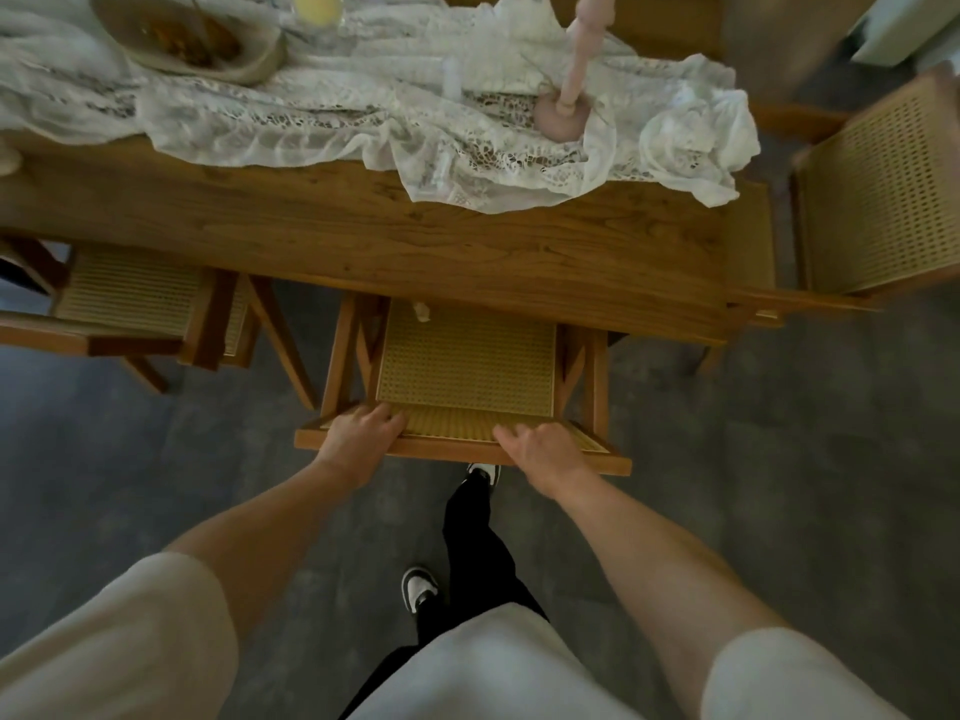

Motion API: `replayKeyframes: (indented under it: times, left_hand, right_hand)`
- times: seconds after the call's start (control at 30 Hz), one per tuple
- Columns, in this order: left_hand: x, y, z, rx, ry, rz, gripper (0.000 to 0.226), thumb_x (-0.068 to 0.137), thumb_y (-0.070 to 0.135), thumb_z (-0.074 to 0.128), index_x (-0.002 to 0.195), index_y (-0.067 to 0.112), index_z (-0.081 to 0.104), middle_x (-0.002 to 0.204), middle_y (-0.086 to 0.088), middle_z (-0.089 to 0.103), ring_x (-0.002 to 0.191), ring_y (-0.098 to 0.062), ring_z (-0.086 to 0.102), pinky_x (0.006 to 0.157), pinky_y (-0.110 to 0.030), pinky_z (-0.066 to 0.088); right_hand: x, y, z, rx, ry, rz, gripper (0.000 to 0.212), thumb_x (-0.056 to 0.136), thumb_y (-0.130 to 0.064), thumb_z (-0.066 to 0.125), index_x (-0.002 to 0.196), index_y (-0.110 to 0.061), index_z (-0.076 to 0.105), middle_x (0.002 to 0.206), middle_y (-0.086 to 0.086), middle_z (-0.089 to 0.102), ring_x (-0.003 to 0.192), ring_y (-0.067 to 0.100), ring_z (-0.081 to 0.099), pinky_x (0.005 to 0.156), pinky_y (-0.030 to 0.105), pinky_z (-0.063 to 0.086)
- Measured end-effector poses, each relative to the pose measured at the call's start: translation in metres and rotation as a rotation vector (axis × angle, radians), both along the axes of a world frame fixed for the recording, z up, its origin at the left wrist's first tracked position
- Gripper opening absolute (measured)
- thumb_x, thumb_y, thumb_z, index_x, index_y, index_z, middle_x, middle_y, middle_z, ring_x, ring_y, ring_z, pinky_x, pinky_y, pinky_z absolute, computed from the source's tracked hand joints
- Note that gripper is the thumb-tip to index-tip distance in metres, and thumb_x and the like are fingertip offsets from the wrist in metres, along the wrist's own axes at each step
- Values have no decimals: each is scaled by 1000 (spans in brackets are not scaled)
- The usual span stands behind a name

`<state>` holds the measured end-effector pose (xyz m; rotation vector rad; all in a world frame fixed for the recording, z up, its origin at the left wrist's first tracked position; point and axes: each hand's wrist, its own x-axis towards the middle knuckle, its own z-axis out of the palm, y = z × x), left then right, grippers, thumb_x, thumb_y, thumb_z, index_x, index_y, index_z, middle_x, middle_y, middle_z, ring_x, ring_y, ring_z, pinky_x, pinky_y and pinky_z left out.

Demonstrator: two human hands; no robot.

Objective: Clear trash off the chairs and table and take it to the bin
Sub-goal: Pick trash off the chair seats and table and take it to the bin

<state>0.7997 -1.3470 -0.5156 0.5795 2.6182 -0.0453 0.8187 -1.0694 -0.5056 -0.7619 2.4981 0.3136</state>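
A wooden chair [465, 371] with a cane seat stands half under the wooden table [363, 236], straight in front of me. Its backrest top rail [447, 449] is nearest to me. My left hand [358, 439] grips the rail's left part, fingers curled over it. My right hand [540, 452] grips the rail's right part the same way. A small crumpled white scrap [422, 311] lies at the far edge of the seat, just under the table edge.
A white lace cloth [395, 122] covers the far half of the table, with a bowl [187, 39] and a pink candlestick [571, 90] on it. Another cane chair [130, 298] stands at the left, and one [878, 194] at the right end. Grey floor lies below.
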Motion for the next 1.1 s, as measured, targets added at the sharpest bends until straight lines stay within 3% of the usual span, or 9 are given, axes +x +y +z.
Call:
replayKeyframes:
  times: [0.37, 0.6, 0.87, 0.93, 1.0, 1.07, 1.1]
  left_hand:
    - [103, -10, 4, -28, -50, 12, 36, 95, 10, 53, 128, 25, 53, 124, 2, 58, 118, -22, 60, 81, -34, 51]
    - [159, -21, 4, -26, -46, 13, 39, 89, 6, 61, 123, 23, 55, 122, 2, 58, 114, -21, 62, 78, -33, 52]
    - [192, -37, -2, -29, -80, 7, 48, 88, 11, 67, 130, 24, 48, 132, 1, 48, 125, -22, 50, 90, -35, 54]
    - [190, -39, -1, -27, -73, -19, 52, 87, 11, 68, 132, 23, 46, 133, -1, 45, 124, -23, 47, 93, -36, 52]
    - [190, -40, -1, -18, -59, -34, 52, 88, 14, 68, 134, 22, 44, 133, -3, 44, 124, -24, 46, 96, -38, 50]
    - [189, -42, 0, 0, -64, -41, 50, 91, 22, 68, 134, 22, 43, 132, -4, 45, 124, -25, 47, 99, -41, 48]
    - [189, -44, 0, 17, -63, -50, 50, 92, 30, 68, 134, 22, 43, 131, -4, 45, 124, -25, 47, 100, -42, 47]
  right_hand:
    - [93, -11, 3, 29, -20, 55, 67, 88, 1, 63, 147, -14, 36, 114, 10, 65, 95, 30, 71, 63, 37, 40]
    - [147, -21, 6, 44, -48, 59, 58, 86, 7, 60, 138, -11, 42, 111, 12, 66, 92, 32, 71, 63, 38, 41]
    - [181, -33, 6, 11, -67, 63, 56, 86, 4, 63, 136, -11, 43, 110, 13, 66, 92, 33, 71, 63, 38, 41]
    - [178, -32, 10, -6, -116, 47, 45, 90, -8, 64, 131, -13, 47, 112, 12, 66, 96, 32, 69, 66, 37, 44]
    - [169, -31, 18, -68, -218, -67, 40, 93, -41, 64, 123, -17, 52, 117, 10, 67, 103, 32, 67, 76, 38, 51]
    - [157, -33, 26, -126, -409, -289, 66, 90, -75, 48, 123, -18, 58, 127, 9, 65, 113, 30, 62, 88, 39, 50]
    - [151, -35, 31, -173, -495, -413, 78, 89, -82, 39, 128, -17, 60, 134, 8, 63, 120, 30, 59, 93, 41, 48]
